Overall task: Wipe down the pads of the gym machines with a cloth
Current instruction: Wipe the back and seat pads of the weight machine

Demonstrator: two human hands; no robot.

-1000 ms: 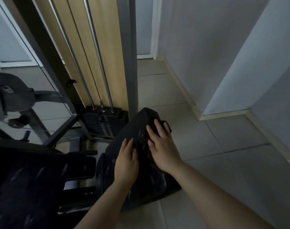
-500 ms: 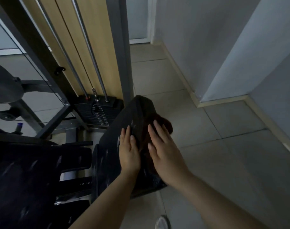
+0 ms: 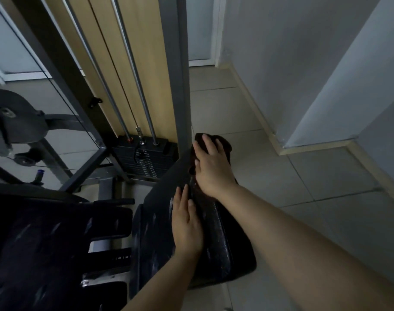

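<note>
Right hand [image 3: 210, 169] presses the dark cloth [image 3: 223, 144] flat-fingered, it seems, at the far end of the black pad [image 3: 216, 243], left hand [image 3: 186, 223] open, bracing it — firm overlapping strokes wanted.

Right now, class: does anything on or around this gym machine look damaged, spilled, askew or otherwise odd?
Nothing is plainly out of place. The black pad shows pale streaks, wear or glare; the dim light leaves it unclear. The right hand presses the dark cloth at the pad's far end, the left hand rests flat on the pad.
</note>
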